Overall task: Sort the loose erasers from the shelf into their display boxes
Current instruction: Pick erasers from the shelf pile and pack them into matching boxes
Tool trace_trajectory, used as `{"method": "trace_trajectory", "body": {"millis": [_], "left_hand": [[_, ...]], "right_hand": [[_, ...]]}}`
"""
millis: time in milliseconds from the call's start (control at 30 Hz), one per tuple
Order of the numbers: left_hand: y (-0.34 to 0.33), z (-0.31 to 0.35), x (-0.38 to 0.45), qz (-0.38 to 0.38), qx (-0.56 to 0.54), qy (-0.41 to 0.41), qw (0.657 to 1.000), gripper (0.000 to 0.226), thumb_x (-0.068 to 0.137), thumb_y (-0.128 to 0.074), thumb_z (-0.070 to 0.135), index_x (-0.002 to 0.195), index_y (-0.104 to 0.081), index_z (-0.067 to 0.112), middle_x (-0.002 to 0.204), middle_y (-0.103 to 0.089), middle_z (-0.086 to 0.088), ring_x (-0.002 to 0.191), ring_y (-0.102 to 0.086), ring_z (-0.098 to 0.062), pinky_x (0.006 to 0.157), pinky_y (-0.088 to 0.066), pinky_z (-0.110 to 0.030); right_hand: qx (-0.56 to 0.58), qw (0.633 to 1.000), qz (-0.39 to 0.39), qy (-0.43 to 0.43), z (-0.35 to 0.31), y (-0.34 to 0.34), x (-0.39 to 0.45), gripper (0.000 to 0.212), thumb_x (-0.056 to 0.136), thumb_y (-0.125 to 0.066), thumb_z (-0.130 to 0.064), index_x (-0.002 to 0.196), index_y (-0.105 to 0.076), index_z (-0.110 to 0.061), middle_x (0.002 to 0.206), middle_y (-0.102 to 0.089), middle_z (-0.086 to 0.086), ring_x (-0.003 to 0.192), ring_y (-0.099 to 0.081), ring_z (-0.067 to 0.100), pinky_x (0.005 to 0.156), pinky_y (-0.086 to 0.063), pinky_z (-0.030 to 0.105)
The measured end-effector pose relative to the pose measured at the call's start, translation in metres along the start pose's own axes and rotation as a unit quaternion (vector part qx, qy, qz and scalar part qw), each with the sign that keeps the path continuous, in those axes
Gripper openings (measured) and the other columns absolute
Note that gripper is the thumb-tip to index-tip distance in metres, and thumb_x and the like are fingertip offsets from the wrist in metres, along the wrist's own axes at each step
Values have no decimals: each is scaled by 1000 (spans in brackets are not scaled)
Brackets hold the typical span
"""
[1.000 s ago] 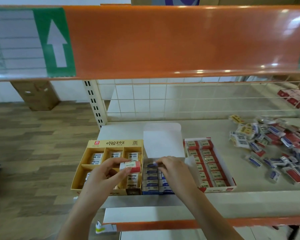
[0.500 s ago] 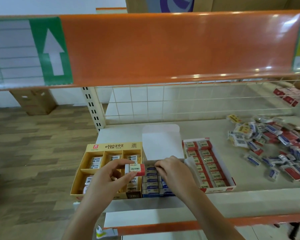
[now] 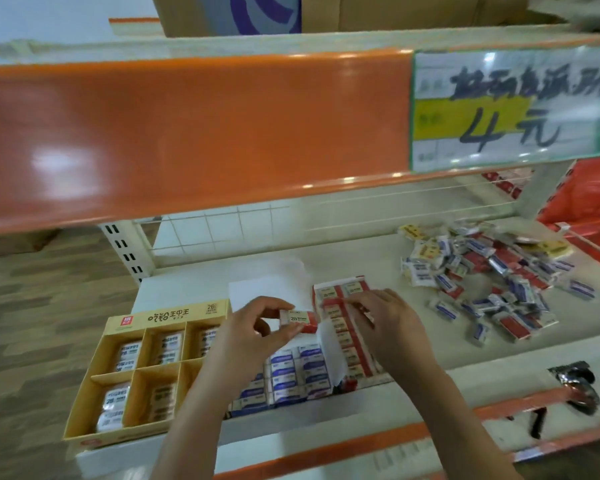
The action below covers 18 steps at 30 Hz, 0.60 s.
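My left hand [image 3: 253, 332] pinches a red-and-white 2B eraser [image 3: 300, 320] between thumb and fingers, just above the gap between the blue box and the red box. Over the red display box [image 3: 343, 336], filled with red-sleeved erasers, my right hand [image 3: 383, 322] has its fingertips down on the top rows; whether it pinches one I cannot tell. The blue display box [image 3: 293, 374] of blue-and-white erasers sits between the hands, its white lid [image 3: 267, 285] raised behind. A yellow compartment box [image 3: 142, 368] stands at the left. A heap of loose erasers [image 3: 485, 271] lies on the shelf at the right.
An orange-fronted upper shelf [image 3: 194, 133] with a 4-yuan price sign [image 3: 510, 109] hangs overhead. A wire grid [image 3: 222, 230] backs the shelf. A crumpled dark wrapper [image 3: 575, 386] lies on the shelf's front lip at the right. Red packages [image 3: 589, 209] fill the neighbouring bay.
My left hand carried the red eraser rightward from over the yellow box towards the red box. My right hand moved from the blue box to the red box. The view swung right.
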<state>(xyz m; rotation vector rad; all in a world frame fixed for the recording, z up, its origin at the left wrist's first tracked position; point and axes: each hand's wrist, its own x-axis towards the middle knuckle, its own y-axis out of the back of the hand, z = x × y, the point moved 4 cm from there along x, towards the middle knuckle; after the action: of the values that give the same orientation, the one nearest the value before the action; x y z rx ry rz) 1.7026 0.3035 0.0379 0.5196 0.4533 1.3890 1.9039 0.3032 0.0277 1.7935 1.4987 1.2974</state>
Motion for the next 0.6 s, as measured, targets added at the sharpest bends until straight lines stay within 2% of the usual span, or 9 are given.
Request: {"method": "trace_trajectory", "body": {"millis": [100,233,300,367,467,533,600], "left_hand": [[-20,9,17,-6,13,-27,1000,20,82,-67,40,100,-59,39,93,-61,23,75,-55,2,61,-42,-10],[-44,26,38,6,60,-48,997,24,83,-67,38,105,-59,33,96,-60,22,68,-54,4,60,-39,-7],[-56,34,48,37,121,-53,991,27,83,-66,40,108,-59,31,97,-60,18,82,-53,3,68,-38,-11],[-68,39,55,63,177,-53,981,30,84,-65,41,111,-58,29,103,-63,13,95,-50,-5,74,-38,-18],[-86,43,65,67,211,-59,973,30,84,-65,40,111,-59,28,106,-65,11,98,-48,-8,74,-38,-19],[-95,43,70,66,214,-63,973,30,84,-65,40,111,-59,27,107,-66,10,100,-49,-10,77,-41,-21],[-104,43,73,62,212,-63,973,31,85,-65,38,113,-58,27,109,-65,10,101,-47,-11,77,-37,-20]], "right_hand": [[-19,999,-10,-43,26,8,1,21,92,-56,-24,109,-67,-16,99,-67,0,97,-58,20,74,-43,29],[-21,995,-46,-90,50,11,4,32,96,-46,-37,119,-60,-19,114,-61,-3,109,-52,15,81,-41,26],[-33,991,-84,-100,58,9,6,39,96,-40,-44,125,-55,-22,119,-59,-4,112,-50,14,84,-40,26],[-46,985,-128,-107,65,3,7,43,96,-36,-48,128,-51,-24,122,-57,-5,113,-49,12,85,-40,25],[-50,980,-166,-97,72,-9,7,41,98,-32,-46,124,-53,-22,119,-58,-4,111,-50,13,85,-40,26],[-44,980,-170,-95,76,-13,7,39,99,-31,-45,117,-55,-21,113,-59,-4,107,-52,14,83,-42,27],[-28,981,-166,-101,79,-17,7,38,99,-30,-45,109,-57,-20,106,-60,-4,103,-54,14,81,-44,28]]}}
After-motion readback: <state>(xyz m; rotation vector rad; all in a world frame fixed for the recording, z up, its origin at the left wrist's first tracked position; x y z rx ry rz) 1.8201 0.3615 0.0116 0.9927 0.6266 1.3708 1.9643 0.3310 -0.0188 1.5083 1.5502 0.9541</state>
